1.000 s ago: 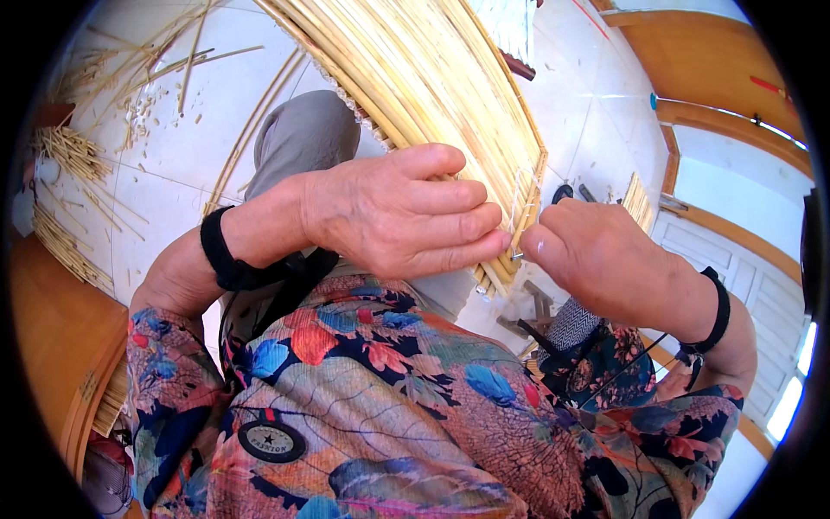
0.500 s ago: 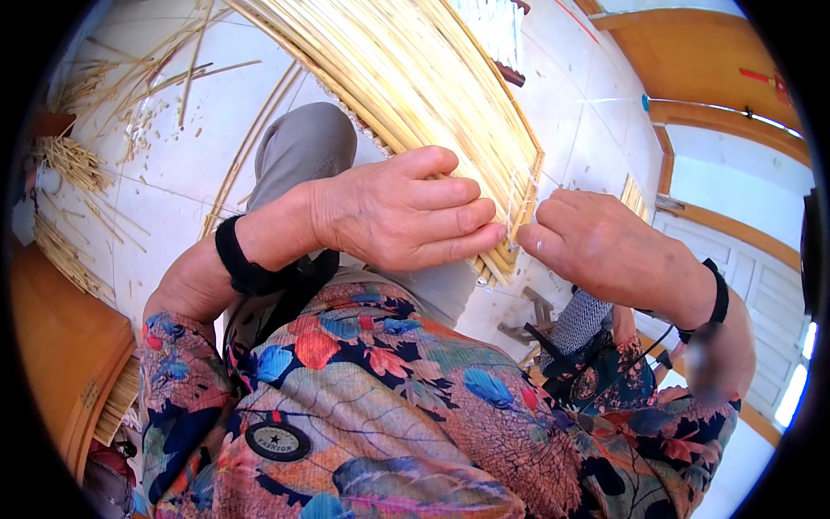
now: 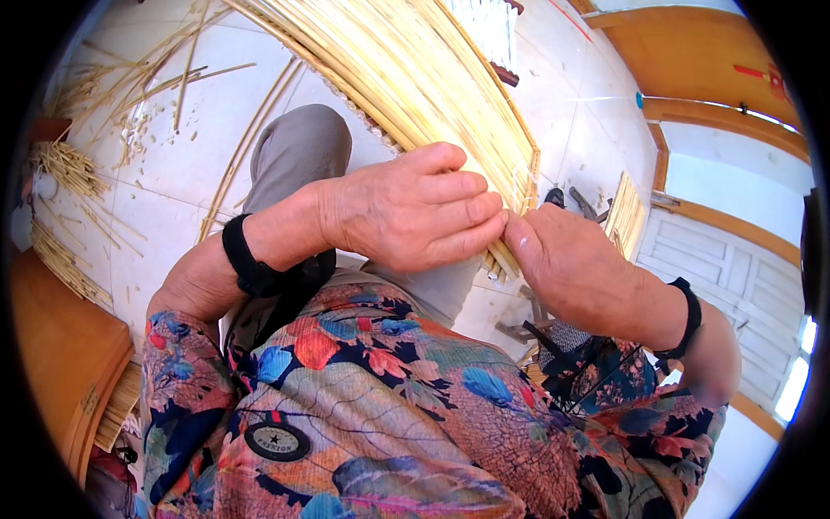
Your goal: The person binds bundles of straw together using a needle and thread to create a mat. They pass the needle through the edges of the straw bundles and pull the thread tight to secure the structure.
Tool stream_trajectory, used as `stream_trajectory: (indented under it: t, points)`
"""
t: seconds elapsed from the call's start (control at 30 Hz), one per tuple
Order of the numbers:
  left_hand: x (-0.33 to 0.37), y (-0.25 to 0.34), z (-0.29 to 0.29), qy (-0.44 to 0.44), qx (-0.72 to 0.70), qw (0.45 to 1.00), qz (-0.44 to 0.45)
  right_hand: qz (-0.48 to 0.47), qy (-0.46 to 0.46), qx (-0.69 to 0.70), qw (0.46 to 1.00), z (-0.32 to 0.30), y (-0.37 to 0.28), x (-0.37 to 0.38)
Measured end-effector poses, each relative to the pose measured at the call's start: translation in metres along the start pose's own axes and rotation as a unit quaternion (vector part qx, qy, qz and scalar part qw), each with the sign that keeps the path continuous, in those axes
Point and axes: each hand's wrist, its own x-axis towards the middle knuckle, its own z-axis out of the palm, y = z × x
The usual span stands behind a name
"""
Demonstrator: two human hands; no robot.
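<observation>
A mat of long pale-yellow stalks (image 3: 406,73) stretches from my lap toward the far left, its near end beneath my hands. My left hand (image 3: 419,208) is closed over the mat's near edge, fingers pressed together on the stalks. Against its fingertips, my right hand (image 3: 575,268) is closed in a pinch. Whatever lies between the right fingers is too small or hidden to tell. A whitish thread (image 3: 517,186) shows at the mat's end beside the hands. Cut stalk tips (image 3: 501,262) poke out below the left fingers.
Loose stalks (image 3: 186,78) and small clippings lie on the tiled floor at left, near a stalk bundle (image 3: 69,169). A brown wooden piece (image 3: 65,346) stands at lower left. Another person's dark patterned clothing (image 3: 605,368) shows at right, with another stalk mat (image 3: 624,216) beyond.
My right hand has moved left and slightly down, from apart to touching the left fingertips. The left hand has shifted slightly right, still on the mat.
</observation>
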Motion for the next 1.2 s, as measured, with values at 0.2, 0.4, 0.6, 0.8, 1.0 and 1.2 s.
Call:
stream_trajectory:
  t: [0.2,0.4,0.6,0.8,1.0,1.2]
  points:
    - [0.001,-0.003,0.004,0.006,0.015,1.0,-0.004,0.034,0.053,-0.02,0.998,0.003,-0.006,-0.002]
    - [0.024,-0.02,-0.01,0.007,0.055,0.998,-0.013,0.182,0.21,0.014,0.961,-0.003,0.006,-0.032]
    - [0.05,-0.036,0.0,-0.016,0.134,0.99,-0.033,0.27,0.421,0.307,0.81,0.067,0.0,-0.044]
    - [0.07,-0.037,0.007,-0.102,0.133,0.986,-0.009,0.196,0.547,0.485,0.653,0.106,0.016,0.009]
    - [0.083,-0.05,0.016,-0.077,0.167,0.982,0.031,0.124,0.585,0.641,0.482,0.105,0.023,0.028]
    - [0.077,-0.057,0.027,-0.075,0.167,0.983,0.011,0.106,0.611,0.647,0.443,0.104,0.029,0.038]
